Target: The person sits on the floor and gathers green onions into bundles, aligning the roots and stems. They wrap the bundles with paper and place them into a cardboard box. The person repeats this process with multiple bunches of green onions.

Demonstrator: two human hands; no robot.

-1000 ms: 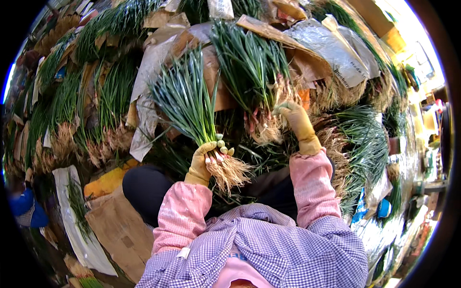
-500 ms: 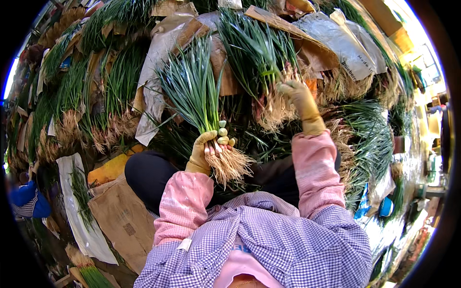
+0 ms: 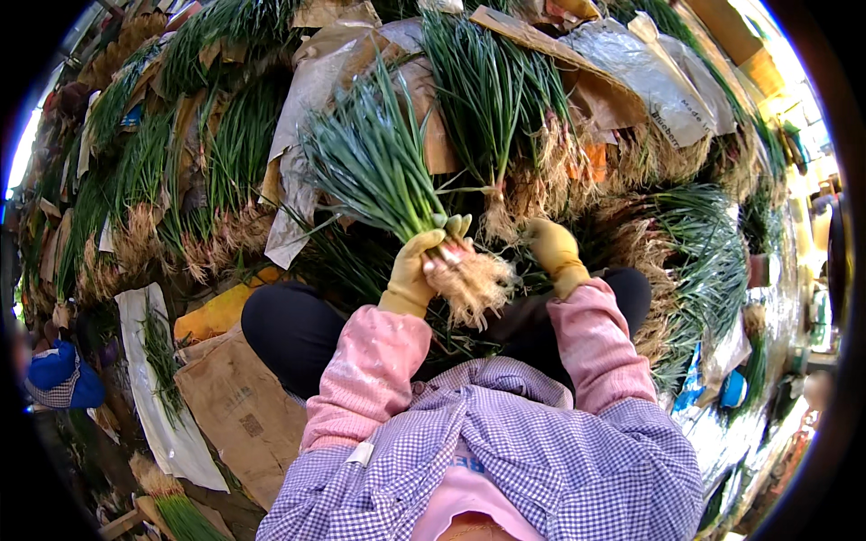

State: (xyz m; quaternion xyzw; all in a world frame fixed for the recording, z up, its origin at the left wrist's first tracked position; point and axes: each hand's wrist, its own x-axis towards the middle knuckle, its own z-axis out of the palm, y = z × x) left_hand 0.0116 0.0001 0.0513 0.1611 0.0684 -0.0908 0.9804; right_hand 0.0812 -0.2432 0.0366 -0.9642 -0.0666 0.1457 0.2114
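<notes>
My left hand (image 3: 413,272), in a yellow glove, is wrapped round a bunch of spring onions (image 3: 383,171) just above its pale bulbs. The green leaves fan up and to the left; the tangled tan roots hang to the right of the glove. My right hand (image 3: 554,252), gloved alike, is curled closed right of those roots. Whatever it may hold is hidden. Close by its fingertips, the roots of a single spring onion (image 3: 496,215) hang below a larger heap of spring onions (image 3: 492,90).
More spring onions (image 3: 699,261) lie at my right, and rows of them (image 3: 144,180) at the far left. Cardboard (image 3: 239,406) and plastic sheets (image 3: 162,388) lie at my left. A plastic sack (image 3: 645,77) covers part of the heap. Someone in blue (image 3: 63,374) is at the left edge.
The bunch in my left hand has moved right and slightly up, its roots turned further right. My right hand has come down from the heap toward the bunch's roots.
</notes>
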